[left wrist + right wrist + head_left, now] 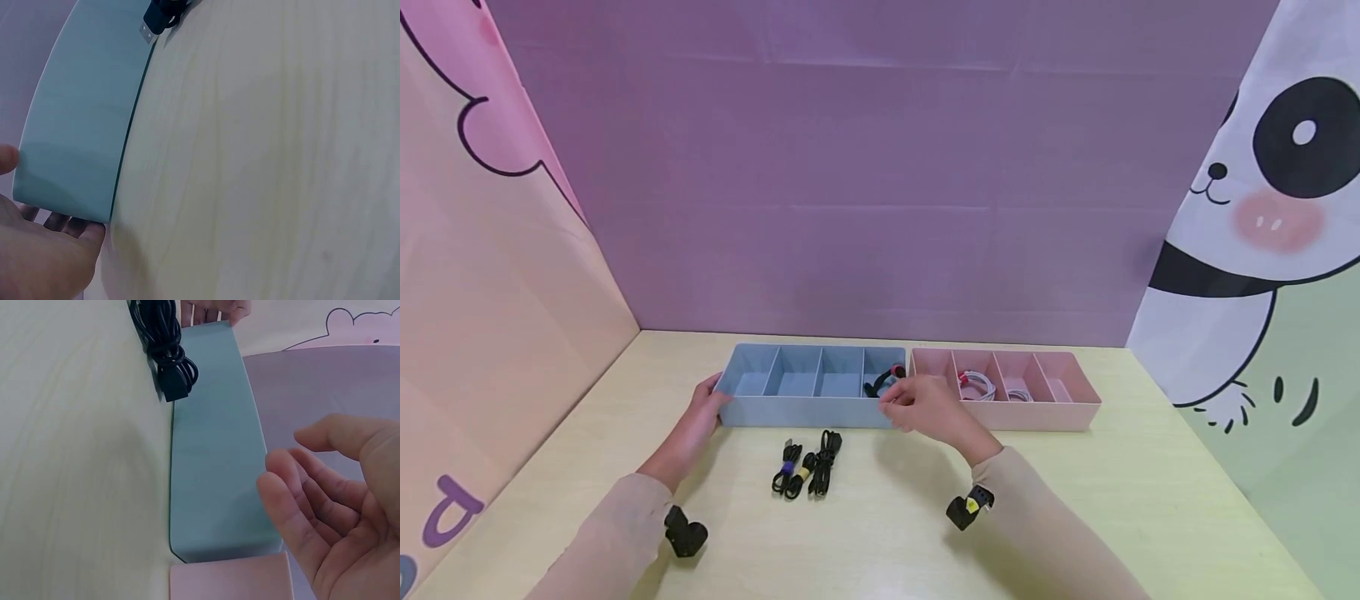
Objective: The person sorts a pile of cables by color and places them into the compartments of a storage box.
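Observation:
A blue divided storage box (pixel 808 412) stands across the table, its right end beside a similar pink divided box (pixel 1030 417). My left hand (pixel 706 402) holds the blue box's left end, the thumb near its top rim and the fingers against the end wall (pixel 56 256). Over the front of the blue box's rightmost compartment hovers my right hand (pixel 928 408); its fingers are loosely bent with nothing between them (pixel 337 506). A black cable (pixel 880 383) with a reddish part lies in that compartment, partly hidden by the hand.
In front of the blue box lie three bundled black cables: one with a purple tie (pixel 787 468), one with a yellow tie (pixel 801 477) and a thicker one (pixel 825 463). White coiled cables (pixel 981 385) lie in two pink compartments. A purple wall (pixel 880 183) stands behind.

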Available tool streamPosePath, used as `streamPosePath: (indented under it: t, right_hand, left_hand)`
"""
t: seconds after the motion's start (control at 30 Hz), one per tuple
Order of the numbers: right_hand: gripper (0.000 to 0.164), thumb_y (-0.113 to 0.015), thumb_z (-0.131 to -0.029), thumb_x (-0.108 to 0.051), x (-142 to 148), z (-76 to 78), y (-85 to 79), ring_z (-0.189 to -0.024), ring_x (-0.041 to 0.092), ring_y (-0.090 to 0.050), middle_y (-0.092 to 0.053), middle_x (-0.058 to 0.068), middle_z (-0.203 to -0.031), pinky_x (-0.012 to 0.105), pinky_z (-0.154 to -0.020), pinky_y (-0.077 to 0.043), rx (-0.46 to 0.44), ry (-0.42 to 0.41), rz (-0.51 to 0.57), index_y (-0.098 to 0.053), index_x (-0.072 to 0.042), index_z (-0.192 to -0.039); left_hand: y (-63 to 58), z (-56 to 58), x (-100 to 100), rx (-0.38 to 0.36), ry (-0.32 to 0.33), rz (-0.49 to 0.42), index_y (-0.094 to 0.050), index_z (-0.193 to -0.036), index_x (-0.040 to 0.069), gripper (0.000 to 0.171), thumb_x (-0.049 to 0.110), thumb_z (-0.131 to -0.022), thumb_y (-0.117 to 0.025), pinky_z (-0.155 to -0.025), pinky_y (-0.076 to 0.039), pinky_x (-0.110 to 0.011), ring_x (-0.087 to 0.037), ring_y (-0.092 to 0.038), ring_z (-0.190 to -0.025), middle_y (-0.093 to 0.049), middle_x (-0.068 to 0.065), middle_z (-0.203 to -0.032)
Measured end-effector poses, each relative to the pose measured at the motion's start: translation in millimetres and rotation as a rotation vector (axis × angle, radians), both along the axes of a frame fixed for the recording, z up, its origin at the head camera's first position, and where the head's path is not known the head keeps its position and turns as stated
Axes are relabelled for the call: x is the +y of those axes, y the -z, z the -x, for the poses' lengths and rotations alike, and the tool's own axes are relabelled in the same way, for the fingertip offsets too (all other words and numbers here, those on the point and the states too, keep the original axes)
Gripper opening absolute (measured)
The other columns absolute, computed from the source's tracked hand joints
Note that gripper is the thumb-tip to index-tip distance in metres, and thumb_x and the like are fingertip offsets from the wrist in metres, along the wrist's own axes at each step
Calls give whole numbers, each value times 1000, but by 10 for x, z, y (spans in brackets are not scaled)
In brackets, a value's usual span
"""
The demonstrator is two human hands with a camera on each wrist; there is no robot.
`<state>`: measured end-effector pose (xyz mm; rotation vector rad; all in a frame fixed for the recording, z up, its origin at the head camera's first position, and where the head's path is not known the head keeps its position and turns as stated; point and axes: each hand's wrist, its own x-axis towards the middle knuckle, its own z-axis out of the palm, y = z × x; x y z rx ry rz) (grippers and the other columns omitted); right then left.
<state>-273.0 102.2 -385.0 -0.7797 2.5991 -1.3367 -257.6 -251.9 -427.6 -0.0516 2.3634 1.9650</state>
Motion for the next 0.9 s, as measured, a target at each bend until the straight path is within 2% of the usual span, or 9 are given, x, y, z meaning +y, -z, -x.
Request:
streamPosePath:
  t: [0.17,0.3,0.6,0.9]
  right_hand:
    - [17,-67,-95,-19,-40,-15,81,-77,32,-69,-71,18,-90,31,-67,-58,-62,-37,15,-72,-5,-103]
    - [15,-69,-94,-19,-78,-31,149,-78,35,-69,-71,17,-89,31,-66,-58,-66,-60,27,-73,-6,-101]
    - [14,-70,-92,-22,-187,-66,250,-71,20,-68,-72,9,-81,28,-64,-57,-57,-79,-29,-75,-11,-98]
    - [13,-71,-92,-19,-311,-115,294,-65,15,-66,-70,3,-75,27,-59,-56,-66,-86,-22,-75,-8,-98]
  left_hand:
    - [-1,-28,7,21,4,10,8,-156,-3,68,15,-102,-28,-121,-10,-51,-37,-6,-147,3,-27,-161]
    - [-4,-39,13,31,6,17,8,-156,-4,68,16,-102,-29,-121,-9,-52,-37,-6,-147,3,-28,-161]
    - [-12,-41,18,32,0,14,7,-156,-4,68,16,-102,-29,-121,-9,-51,-37,-6,-147,2,-27,-161]
    - [-12,-23,13,12,2,3,9,-156,-4,69,14,-101,-28,-121,-11,-51,-38,-6,-147,4,-28,-161]
